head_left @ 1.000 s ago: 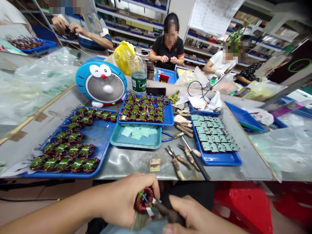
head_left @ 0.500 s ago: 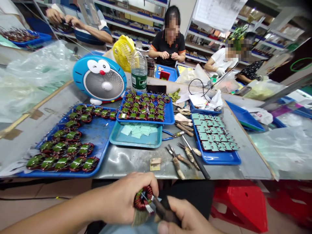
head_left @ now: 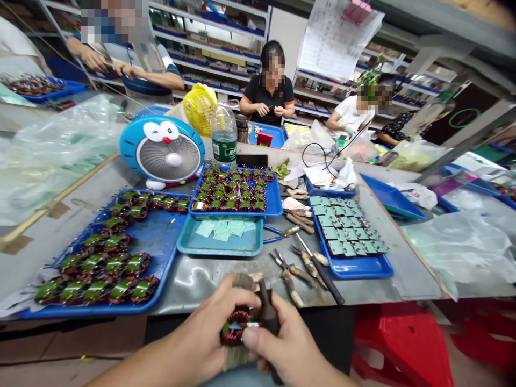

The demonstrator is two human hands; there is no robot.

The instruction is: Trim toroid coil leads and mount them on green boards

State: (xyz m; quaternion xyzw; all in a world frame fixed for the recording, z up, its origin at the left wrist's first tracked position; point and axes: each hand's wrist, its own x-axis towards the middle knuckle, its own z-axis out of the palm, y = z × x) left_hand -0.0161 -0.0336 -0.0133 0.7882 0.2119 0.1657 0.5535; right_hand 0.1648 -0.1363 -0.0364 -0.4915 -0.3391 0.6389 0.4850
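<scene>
My left hand is closed around a toroidal coil, a ring wound with copper-red wire and green inside. Cloth-like wrapping shows on some of its fingers. In my right hand is a dark tool, its upper end pointing up beside the coil; its kind is partly hidden by my fingers. My right thumb presses at the coil's right side, over silvery wire ends. Both hands are in front of the table edge, above my lap.
Coils stand in a large blue tray at left and a smaller blue tray. Beneath the latter is a teal tray with pale cards. Pliers and a hammer lie right, near a tray of card-topped coils. Co-workers sit beyond.
My right hand has moved up and in against the coil, turning the dark tool from slanting to nearly upright. The thumb now covers the wire ends. The camera view has tilted slightly upward.
</scene>
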